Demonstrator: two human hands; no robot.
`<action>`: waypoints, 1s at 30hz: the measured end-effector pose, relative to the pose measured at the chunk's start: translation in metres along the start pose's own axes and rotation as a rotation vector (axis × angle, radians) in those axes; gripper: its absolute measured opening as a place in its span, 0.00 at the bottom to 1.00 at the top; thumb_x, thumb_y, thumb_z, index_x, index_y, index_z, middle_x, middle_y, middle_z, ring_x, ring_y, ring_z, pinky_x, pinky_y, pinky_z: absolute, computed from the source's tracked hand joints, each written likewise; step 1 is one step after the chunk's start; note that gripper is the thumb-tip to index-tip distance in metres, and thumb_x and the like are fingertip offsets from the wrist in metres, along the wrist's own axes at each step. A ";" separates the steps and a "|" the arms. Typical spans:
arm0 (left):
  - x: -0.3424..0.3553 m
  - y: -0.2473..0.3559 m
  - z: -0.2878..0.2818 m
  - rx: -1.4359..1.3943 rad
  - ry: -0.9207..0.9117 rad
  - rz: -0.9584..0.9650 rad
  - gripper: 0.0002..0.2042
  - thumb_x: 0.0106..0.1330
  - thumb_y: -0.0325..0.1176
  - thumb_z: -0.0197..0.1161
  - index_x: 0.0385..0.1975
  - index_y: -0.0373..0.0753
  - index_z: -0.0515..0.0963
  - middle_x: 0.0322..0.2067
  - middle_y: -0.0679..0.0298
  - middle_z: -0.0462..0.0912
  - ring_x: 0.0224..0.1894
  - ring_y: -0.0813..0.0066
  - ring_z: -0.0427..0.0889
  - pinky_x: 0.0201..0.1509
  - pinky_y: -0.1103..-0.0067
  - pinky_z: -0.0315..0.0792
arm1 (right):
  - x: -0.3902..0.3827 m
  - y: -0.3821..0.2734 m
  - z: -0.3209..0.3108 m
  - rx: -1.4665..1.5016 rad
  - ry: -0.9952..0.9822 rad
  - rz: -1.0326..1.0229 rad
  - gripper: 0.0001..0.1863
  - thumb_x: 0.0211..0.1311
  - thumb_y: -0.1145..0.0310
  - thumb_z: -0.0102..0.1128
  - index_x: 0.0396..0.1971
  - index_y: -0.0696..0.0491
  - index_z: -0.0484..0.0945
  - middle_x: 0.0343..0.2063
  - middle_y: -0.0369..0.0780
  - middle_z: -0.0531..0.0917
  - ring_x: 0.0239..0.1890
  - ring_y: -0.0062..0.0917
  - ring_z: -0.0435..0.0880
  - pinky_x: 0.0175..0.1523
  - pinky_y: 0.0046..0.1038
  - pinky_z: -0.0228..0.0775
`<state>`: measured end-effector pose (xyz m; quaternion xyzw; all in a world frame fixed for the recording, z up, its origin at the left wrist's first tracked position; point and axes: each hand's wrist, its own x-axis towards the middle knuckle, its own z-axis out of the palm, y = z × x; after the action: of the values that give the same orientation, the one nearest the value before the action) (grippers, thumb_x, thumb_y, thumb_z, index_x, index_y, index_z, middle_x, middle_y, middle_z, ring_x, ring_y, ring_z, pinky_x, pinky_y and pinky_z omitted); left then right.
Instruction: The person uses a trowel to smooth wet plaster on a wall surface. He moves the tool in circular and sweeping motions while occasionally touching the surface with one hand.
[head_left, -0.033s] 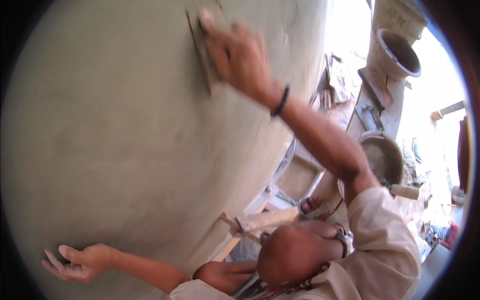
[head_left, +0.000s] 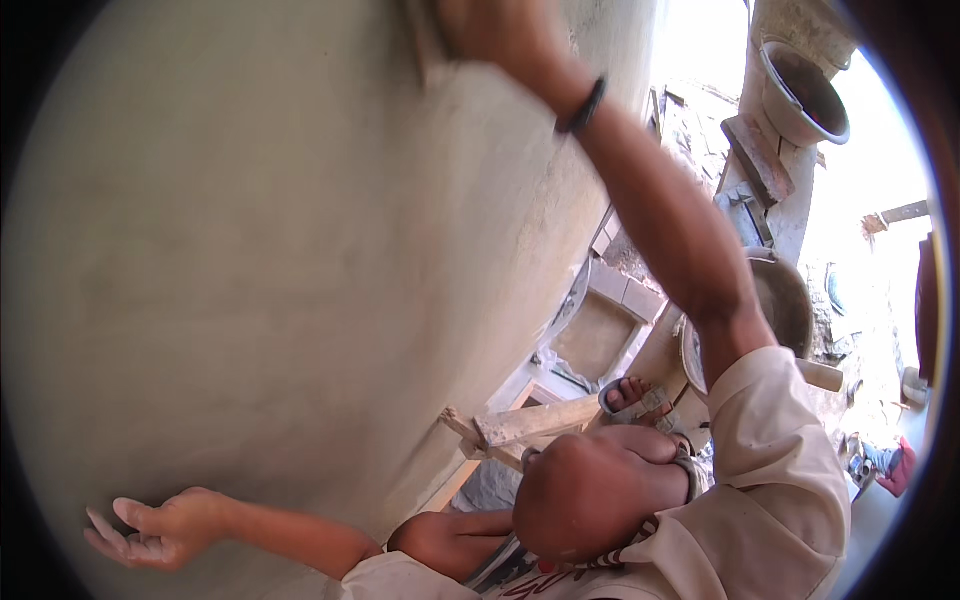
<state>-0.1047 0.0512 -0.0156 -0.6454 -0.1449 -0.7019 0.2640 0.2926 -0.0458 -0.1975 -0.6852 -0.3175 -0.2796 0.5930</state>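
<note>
A smooth, grey-brown plastered wall [head_left: 230, 270] fills the left and middle of the view. At the upper edge, my right hand [head_left: 505, 35], with a dark band at the wrist, is closed on a flat plastering float [head_left: 428, 50]. The float lies against the wall; its far end is cut off by the frame, and my fingers are partly out of view and blurred. My left hand [head_left: 165, 530] is at the lower left by the wall, its dusty fingers apart and loosely curled, holding nothing.
Below me are a wooden frame [head_left: 540, 422] and my sandalled foot [head_left: 635, 395]. At the right stand a round pan [head_left: 785, 300] and a grey bucket [head_left: 805, 105], with a wooden block [head_left: 757, 160] on a plank between them. Rubble and bricks lie about.
My right hand and the float have slid upward along the wall, partly leaving the view at the top. My left hand has stayed nearly in place.
</note>
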 end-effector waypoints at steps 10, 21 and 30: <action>0.003 0.002 0.000 0.078 0.002 0.061 0.12 0.57 0.28 0.65 0.39 0.30 0.83 0.55 0.48 0.72 0.53 0.67 0.76 0.55 0.71 0.73 | -0.161 0.115 0.034 0.120 0.019 0.641 0.24 0.64 0.59 0.49 0.55 0.58 0.76 0.32 0.54 0.83 0.34 0.45 0.84 0.42 0.36 0.74; -0.002 0.003 0.000 -0.043 0.044 -0.024 0.14 0.52 0.26 0.63 0.38 0.26 0.81 0.48 0.49 0.76 0.47 0.64 0.79 0.50 0.74 0.75 | -0.230 -0.074 0.024 0.257 -0.159 0.267 0.29 0.60 0.70 0.58 0.63 0.57 0.69 0.28 0.50 0.73 0.27 0.42 0.71 0.33 0.38 0.65; 0.008 -0.018 -0.003 -0.096 0.138 0.059 0.12 0.47 0.25 0.65 0.31 0.24 0.80 0.30 0.55 0.81 0.33 0.68 0.80 0.41 0.76 0.77 | -0.266 -0.082 0.015 0.143 -0.334 0.043 0.28 0.55 0.77 0.60 0.60 0.60 0.73 0.27 0.43 0.74 0.29 0.32 0.68 0.36 0.32 0.59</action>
<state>-0.1174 0.0626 -0.0061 -0.6115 -0.0733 -0.7427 0.2629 0.0588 -0.0504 -0.3492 -0.6847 -0.4161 -0.1260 0.5850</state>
